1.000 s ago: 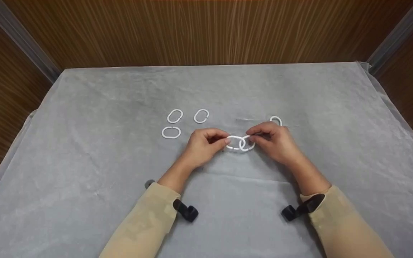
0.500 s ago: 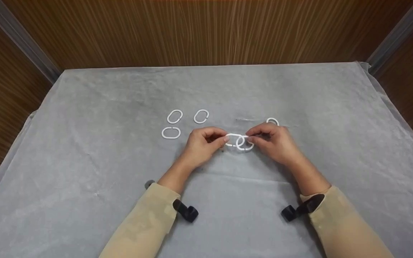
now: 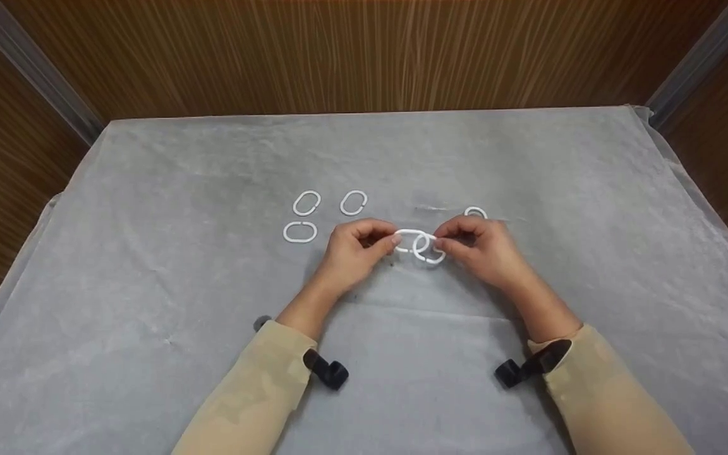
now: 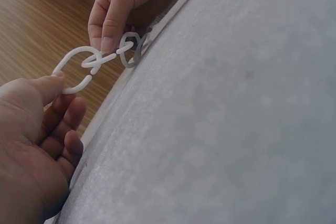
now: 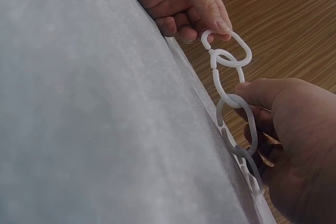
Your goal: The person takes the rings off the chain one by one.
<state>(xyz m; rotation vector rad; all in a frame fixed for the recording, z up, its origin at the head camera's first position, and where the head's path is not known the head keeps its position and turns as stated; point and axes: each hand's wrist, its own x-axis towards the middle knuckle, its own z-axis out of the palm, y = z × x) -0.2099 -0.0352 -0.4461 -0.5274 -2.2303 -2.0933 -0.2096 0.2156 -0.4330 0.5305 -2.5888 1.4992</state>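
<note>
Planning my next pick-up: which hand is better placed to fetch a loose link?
Probably the left hand: it is nearer the three loose links and could release the end link, since the right hand pinches the adjoining link.

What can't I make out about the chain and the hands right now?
- Head view: most of the far link, covered by the right hand.
- Head view: the outer end of the pinched link, under the left hand's fingers.
- Right wrist view: the lowest link, too dim and blurred to trace fully.
- Left wrist view: part of the left hand, cut off by the left and bottom edges.
</note>
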